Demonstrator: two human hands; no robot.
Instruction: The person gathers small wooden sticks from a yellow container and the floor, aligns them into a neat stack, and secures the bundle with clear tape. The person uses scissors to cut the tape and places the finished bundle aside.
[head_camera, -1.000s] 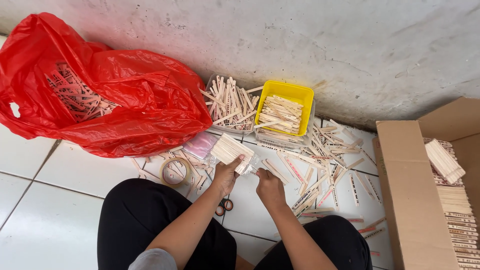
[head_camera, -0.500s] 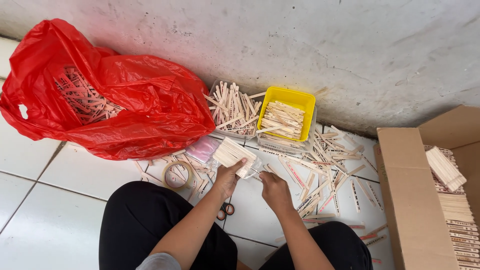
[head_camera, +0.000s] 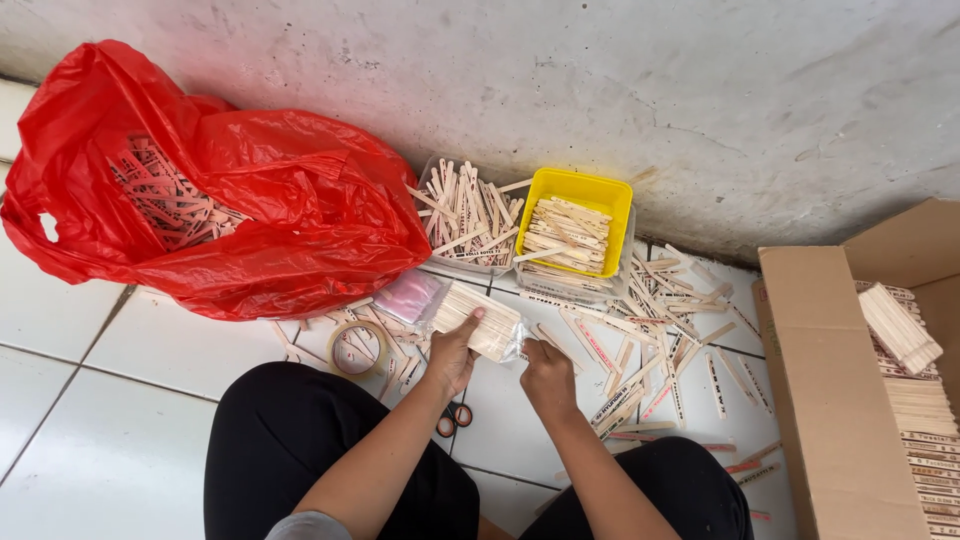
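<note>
Head view: left hand (head_camera: 452, 352) and right hand (head_camera: 545, 370) clamp a bagged stick bundle (head_camera: 480, 322), beside the tape roll (head_camera: 358, 348), red bag (head_camera: 210, 210) and yellow tray (head_camera: 580, 190).

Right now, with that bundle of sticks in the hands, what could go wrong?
The left hand grips the bundle of sticks in its clear plastic wrap while the right hand pinches the wrap's end; if the wrap tears or slips, the sticks may spill. They would probably mix with the loose sticks on the floor. The scissors lie half hidden under the left wrist, so a knee or hand might press on them.
</note>
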